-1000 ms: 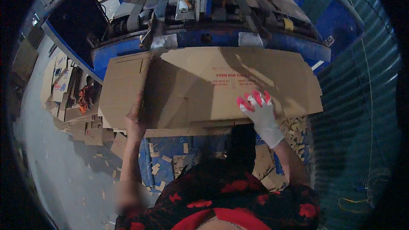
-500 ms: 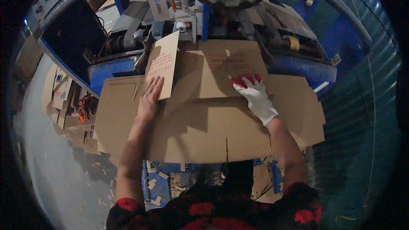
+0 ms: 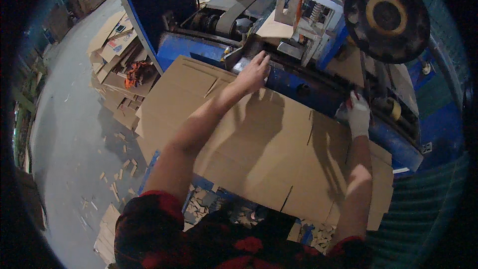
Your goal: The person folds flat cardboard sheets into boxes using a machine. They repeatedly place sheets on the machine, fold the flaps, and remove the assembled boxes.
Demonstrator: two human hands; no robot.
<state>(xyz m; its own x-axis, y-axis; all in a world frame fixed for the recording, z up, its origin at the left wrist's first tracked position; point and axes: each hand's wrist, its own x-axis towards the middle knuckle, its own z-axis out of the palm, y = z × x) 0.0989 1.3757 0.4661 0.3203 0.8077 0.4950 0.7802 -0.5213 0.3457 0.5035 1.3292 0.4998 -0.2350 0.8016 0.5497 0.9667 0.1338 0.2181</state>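
Bare left hand (image 3: pixel 256 72) loose, gloved right hand (image 3: pixel 357 112) uncertain

Fingers of the left hand reach forward, loosely bent, with nothing visible clasped in them. Whether the white-gloved, red-fingertipped right hand grips anything cannot be told; its fingers are blurred against the dark machine edge.

Below both forearms lies a large flat brown corrugated-cardboard sheet (image 3: pixel 254 154), just in front of the blue metal machine (image 3: pixel 189 45). Whether more sheets lie beneath it is hard to tell. A pale tan cardboard panel (image 3: pixel 276 29) shows inside the machine, beside the upright steel bracket.

The sheet should be light for its breadth, fairly stiff but ready to bend at its creases, dry rather than slippery, and weakest near its cut slits. Two hands set wide apart on the near edge, clear of those slits, would likely hold it flattest.

No container is recognisable: brown cardboard scraps (image 3: pixel 199 206) lie loose below the near edge, and an orange-red tangled bundle (image 3: pixel 135 73) rests on the cardboard pile at left.
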